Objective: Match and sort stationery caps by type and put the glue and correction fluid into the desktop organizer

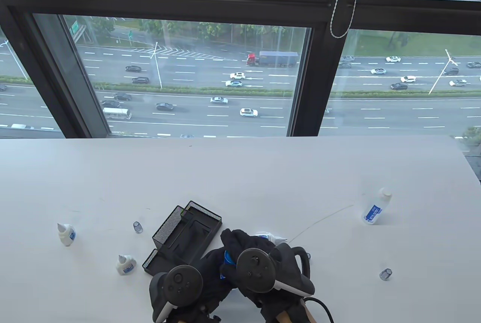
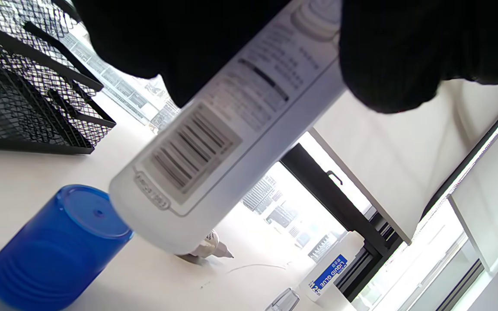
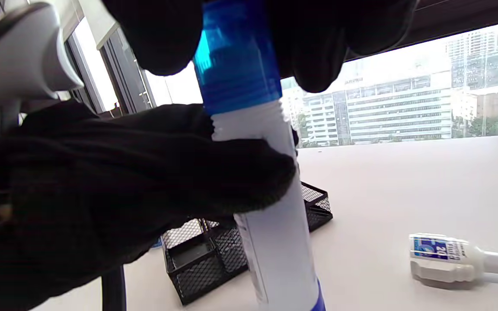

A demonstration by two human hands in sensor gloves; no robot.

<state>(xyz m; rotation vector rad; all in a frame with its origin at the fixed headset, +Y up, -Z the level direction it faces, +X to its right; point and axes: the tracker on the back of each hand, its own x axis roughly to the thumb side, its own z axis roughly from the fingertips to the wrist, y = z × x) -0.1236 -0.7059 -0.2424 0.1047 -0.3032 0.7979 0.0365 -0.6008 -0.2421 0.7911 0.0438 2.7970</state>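
Observation:
My left hand (image 1: 204, 276) grips a white glue bottle (image 3: 275, 233) by its body; the barcode label shows on the same glue bottle (image 2: 205, 147) in the left wrist view. My right hand (image 1: 244, 246) pinches a blue cap (image 3: 236, 60) that sits on the bottle's threaded neck. The blue cap (image 1: 228, 259) peeks out between both gloves just right of the black mesh organizer (image 1: 184, 231). A second blue cap (image 2: 59, 246) stands on the table under the bottle. A correction fluid bottle (image 3: 448, 257) lies uncapped on its side nearby.
A liquid glue bottle (image 1: 375, 208) stands at the right. Two uncapped correction fluid bottles (image 1: 67, 233) (image 1: 125, 264) stand at the left. Clear caps (image 1: 138, 226) (image 1: 385, 274) sit left of the organizer and at the front right. A window runs behind the table's far edge.

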